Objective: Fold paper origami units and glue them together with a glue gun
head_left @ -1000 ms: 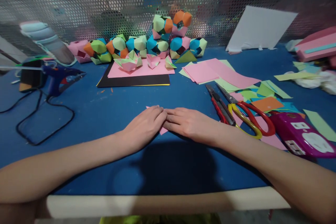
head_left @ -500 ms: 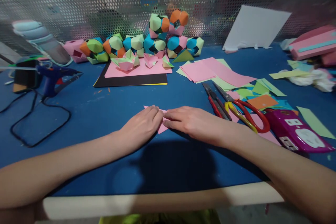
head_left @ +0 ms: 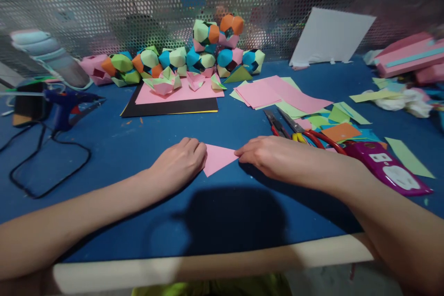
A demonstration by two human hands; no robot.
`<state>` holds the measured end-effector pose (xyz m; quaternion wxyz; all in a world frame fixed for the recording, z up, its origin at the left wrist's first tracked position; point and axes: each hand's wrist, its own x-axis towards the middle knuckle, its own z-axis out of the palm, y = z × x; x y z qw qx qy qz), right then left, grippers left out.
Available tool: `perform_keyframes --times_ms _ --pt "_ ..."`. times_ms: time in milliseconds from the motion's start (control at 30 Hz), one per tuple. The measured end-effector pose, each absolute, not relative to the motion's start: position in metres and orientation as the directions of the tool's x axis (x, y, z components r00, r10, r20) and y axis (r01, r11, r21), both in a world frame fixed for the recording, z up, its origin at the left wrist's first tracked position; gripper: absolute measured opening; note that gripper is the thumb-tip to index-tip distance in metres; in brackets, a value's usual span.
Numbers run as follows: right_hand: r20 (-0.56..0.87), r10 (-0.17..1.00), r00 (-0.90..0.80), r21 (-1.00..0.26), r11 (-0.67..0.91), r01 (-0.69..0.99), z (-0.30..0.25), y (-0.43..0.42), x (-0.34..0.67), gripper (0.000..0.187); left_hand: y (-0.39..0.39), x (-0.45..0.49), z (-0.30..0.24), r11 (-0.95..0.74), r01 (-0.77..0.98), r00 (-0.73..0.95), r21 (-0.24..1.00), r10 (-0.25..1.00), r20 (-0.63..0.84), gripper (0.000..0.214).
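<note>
A small piece of pink folded paper (head_left: 219, 159) lies on the blue tabletop, its visible part narrowing to a point on the right. My left hand (head_left: 182, 159) is closed over the paper's left end, with curled fingers hiding that part. At the opposite tip, my right hand (head_left: 264, 155) has its fingertips pressed together on the paper. Beyond my right forearm lie scissors (head_left: 294, 125) with red and yellow handles and a red-handled cutter (head_left: 276, 126), both partly covered by the arm.
Folded paper balls (head_left: 176, 59) line the back by a perforated metal screen (head_left: 145, 0). Pink sheets (head_left: 263, 92) and scraps sit to the right, near a purple power outlet block (head_left: 390, 169). A blue glue gun (head_left: 64, 104) with a looping cord is at left.
My right hand has slid rightward along the paper to its tip, uncovering the pink surface between my hands. My left hand stays on the left end. The view has shifted slightly.
</note>
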<state>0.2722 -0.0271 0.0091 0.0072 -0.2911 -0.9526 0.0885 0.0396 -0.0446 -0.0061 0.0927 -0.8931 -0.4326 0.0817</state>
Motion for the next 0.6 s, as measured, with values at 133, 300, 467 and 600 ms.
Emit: perform_keyframes --times_ms 133,300,467,600 --pt "-0.089 0.635 -0.768 -0.178 0.748 0.639 0.017 -0.021 0.280 0.028 -0.040 0.034 -0.009 -0.625 0.761 0.634 -0.174 0.773 -0.002 0.023" --pt "-0.021 0.754 -0.656 -0.196 0.641 0.743 0.025 -0.014 0.280 0.028 -0.034 0.030 -0.007 -0.625 0.773 0.632 -0.109 0.773 0.052 0.024" --pt "-0.058 0.727 -0.684 -0.209 0.661 0.720 0.016 -0.016 0.271 0.024 -0.025 0.022 -0.001 -0.597 0.802 0.594 0.012 0.800 0.077 0.024" --pt "-0.030 0.679 -0.734 -0.237 0.708 0.665 0.007 -0.021 0.264 0.023 -0.015 0.015 0.002 -0.613 0.771 0.613 0.173 0.788 0.057 0.023"
